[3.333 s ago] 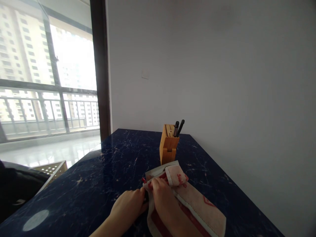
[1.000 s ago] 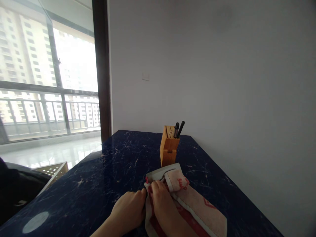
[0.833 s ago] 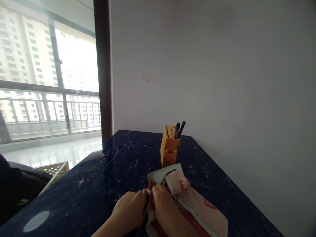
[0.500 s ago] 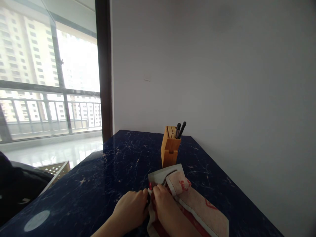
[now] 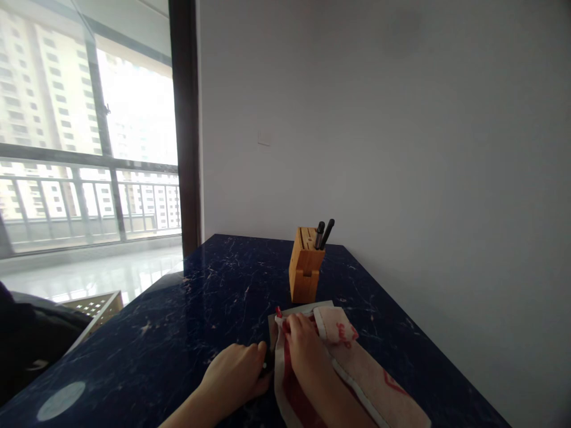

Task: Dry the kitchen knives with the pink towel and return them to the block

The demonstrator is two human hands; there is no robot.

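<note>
My left hand [image 5: 234, 371] is closed round the black handle of a cleaver [image 5: 298, 310], whose broad grey blade points away to the right. Most of that blade lies hidden under a red and whitish towel [image 5: 375, 368]. Fingers bent, my right hand [image 5: 303, 345] grips the towel and presses it on the blade near its far edge. A folded end of the cloth with red lettering rests to the right of this hand, and the rest hangs toward the near edge of the view.
A wooden knife block [image 5: 306, 267] with two black-handled tools stands just beyond the blade on the dark blue marbled table [image 5: 223, 285]. A whitish round patch [image 5: 61, 400] shows at the near left. A perforated crate [image 5: 100, 309] and dark cloth sit beside the table.
My right hand has slid the towel forward and slightly right along the blade, covering more of it. My left hand keeps its grip on the handle, almost still.
</note>
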